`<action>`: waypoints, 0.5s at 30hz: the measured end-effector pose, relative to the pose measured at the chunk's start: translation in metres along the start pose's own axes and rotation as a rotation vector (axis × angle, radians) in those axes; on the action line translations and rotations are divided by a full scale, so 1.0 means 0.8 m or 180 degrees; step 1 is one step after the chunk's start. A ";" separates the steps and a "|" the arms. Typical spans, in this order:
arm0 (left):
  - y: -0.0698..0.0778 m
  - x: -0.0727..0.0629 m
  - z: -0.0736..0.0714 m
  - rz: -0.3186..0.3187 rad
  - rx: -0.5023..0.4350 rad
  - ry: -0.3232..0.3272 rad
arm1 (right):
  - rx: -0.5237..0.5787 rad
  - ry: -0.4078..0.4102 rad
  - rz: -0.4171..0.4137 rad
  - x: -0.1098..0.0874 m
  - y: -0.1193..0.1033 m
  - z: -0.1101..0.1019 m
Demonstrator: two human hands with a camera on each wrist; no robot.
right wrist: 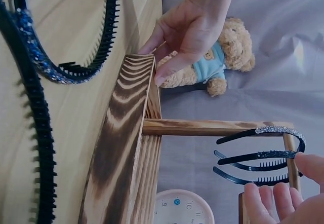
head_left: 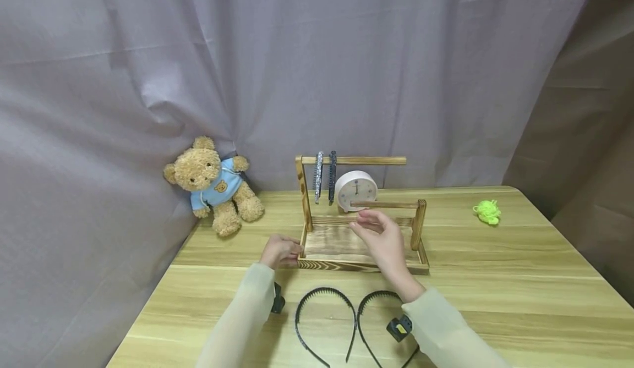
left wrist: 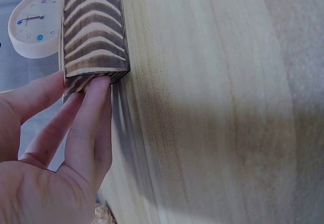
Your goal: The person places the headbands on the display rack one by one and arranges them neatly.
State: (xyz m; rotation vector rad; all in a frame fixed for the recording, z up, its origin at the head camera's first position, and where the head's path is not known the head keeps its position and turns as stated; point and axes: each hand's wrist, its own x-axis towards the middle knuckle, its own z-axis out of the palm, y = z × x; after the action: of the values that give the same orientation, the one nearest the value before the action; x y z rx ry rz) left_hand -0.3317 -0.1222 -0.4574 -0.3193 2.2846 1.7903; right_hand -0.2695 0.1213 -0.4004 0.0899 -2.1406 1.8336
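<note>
A wooden rack [head_left: 342,265] with a shallow tray base and two bars at different heights stands on the table. At its left end, my left hand [head_left: 281,250] pinches the tray's corner between thumb and fingers. My right hand [head_left: 383,244] is raised over the tray near the lower bar [head_left: 383,204], fingers loosely bent with a gap to the thumb and nothing between them. From the upper bar hang a silver glitter headband [head_left: 318,178] and a dark headband [head_left: 332,178]. Two more black toothed headbands, one left [head_left: 324,289] and one right [head_left: 365,300], lie in front of the rack.
A round white clock [head_left: 356,189] stands behind the rack. To the left a teddy bear [head_left: 218,189] in a blue top leans by the grey curtain [head_left: 307,71]. A bright green yarn bundle [head_left: 487,212] lies at the right on the wooden table [head_left: 520,285].
</note>
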 end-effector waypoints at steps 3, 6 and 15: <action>0.000 0.001 0.000 0.0010 0.0002 -0.0010 | -0.0015 -0.0057 0.0072 -0.004 0.001 -0.004; 0.000 0.001 -0.001 -0.0003 -0.0034 -0.0028 | -0.0016 -0.0104 0.0138 -0.010 0.002 -0.006; -0.001 0.003 -0.002 -0.0002 -0.0086 -0.0076 | -0.0005 -0.0200 0.0286 -0.025 0.006 -0.017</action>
State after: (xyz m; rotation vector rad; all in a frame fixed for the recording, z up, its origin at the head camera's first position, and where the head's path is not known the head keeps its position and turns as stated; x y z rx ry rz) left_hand -0.3337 -0.1243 -0.4587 -0.3013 2.2456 1.8163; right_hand -0.2488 0.1318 -0.4092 0.0527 -2.2225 1.9027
